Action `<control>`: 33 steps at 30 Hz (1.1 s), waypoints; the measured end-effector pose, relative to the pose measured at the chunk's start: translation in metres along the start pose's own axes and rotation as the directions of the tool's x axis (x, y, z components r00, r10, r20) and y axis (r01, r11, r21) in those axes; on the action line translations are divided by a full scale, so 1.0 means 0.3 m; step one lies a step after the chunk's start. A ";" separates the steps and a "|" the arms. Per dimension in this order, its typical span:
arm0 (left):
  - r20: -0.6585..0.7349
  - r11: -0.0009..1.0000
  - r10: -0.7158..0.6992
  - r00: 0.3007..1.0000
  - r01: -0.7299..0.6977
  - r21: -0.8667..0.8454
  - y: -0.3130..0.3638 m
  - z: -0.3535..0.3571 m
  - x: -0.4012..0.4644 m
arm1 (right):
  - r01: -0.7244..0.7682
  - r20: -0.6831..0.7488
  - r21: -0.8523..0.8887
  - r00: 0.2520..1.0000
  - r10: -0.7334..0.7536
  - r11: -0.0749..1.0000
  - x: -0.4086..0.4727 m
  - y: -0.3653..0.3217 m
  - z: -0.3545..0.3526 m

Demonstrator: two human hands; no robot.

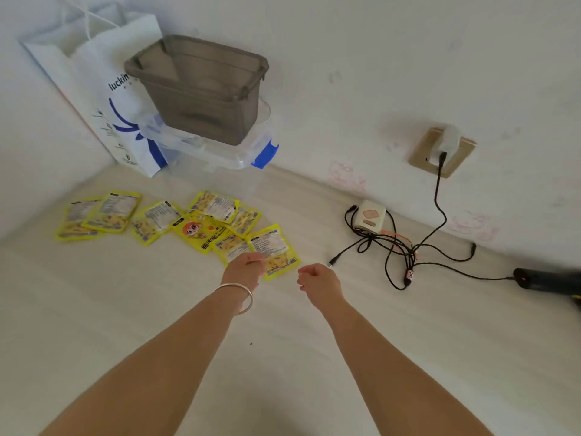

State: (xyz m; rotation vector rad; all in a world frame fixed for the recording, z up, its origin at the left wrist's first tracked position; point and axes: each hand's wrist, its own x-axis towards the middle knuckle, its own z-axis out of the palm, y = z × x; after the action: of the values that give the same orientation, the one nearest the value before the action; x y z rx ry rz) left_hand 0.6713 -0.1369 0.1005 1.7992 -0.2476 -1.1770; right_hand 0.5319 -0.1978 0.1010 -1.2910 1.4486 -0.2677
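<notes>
Several yellow snack packets [201, 228] lie scattered flat on the pale surface, most with the printed back up and one showing a cartoon face [195, 231]. My left hand [246, 267], a silver bangle on its wrist, hovers with loosely curled fingers over the near-left corner of the closest packet [276, 247]. That packet lies flat, and the hand holds nothing I can see. My right hand [317, 280] hangs just right of that packet, fingers loosely curled and empty.
At the back left, a smoky grey plastic bin [201, 89] sits on a clear box with blue clips [220, 149], beside a white paper bag [103, 99]. To the right, tangled black cables [396, 247], a small white device [369, 215], a wall socket [440, 152] and a black tool [547, 280].
</notes>
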 end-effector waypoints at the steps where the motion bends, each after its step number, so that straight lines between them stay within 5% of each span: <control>1: -0.055 0.999 0.002 0.998 0.000 0.035 -0.004 -0.027 0.027 | 0.002 0.010 -0.043 1.000 -0.002 0.999 0.028 -0.014 0.020; 4: -0.273 0.982 -0.009 0.962 0.059 0.178 -0.016 -0.114 0.087 | 0.039 0.023 -0.250 0.999 -0.034 0.967 0.088 -0.054 0.084; 7: -0.384 0.985 -0.058 0.922 0.116 0.129 -0.012 -0.183 0.125 | 0.086 -0.013 -0.414 0.995 -0.101 0.906 0.149 -0.102 0.140; 16: -0.337 0.951 -0.216 0.916 0.276 0.139 0.016 -0.240 0.213 | 0.026 -0.044 -0.651 0.996 -0.072 0.758 0.229 -0.187 0.323; 24: -0.253 0.939 -0.158 0.955 0.225 0.262 0.035 -0.236 0.229 | 0.060 0.058 -0.560 0.998 -0.032 0.826 0.195 -0.201 0.463; 28: -0.243 0.958 -0.160 0.957 0.210 0.193 0.041 -0.272 0.232 | 0.074 0.118 -0.308 0.992 -0.040 0.948 0.175 -0.236 0.504; 33: -0.276 0.985 -0.167 0.947 0.146 -0.092 0.064 -0.341 0.241 | 0.240 0.244 -0.193 0.951 -0.191 0.951 0.156 -0.308 0.558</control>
State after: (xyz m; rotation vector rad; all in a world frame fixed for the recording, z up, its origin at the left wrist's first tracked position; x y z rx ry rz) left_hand 0.7964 -0.1299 0.0815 1.9247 0.1045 -1.0059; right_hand 0.7280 -0.1909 0.0850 -1.6115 1.1698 -0.1034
